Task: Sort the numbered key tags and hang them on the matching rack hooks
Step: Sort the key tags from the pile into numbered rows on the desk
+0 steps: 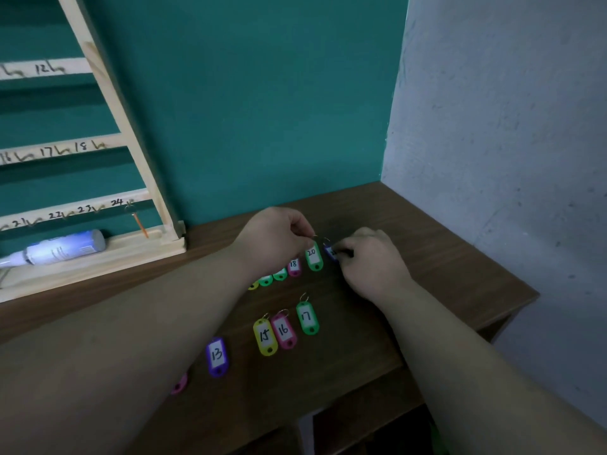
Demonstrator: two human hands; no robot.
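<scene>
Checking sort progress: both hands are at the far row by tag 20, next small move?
Probably set the blue tag flat just right of green tag 20. The right hand pinches it there, the left hand holds 20's ring, and the row already runs up through 18. Its number is hidden.

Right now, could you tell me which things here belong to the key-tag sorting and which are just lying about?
Part of the job:
- green tag 20, ring pinched by the left hand
- blue tag at the right hand
- tags 13, 15, 16, 17, 18
- numbered wooden rack

Lying about:
- white tube on the rack's base
</scene>
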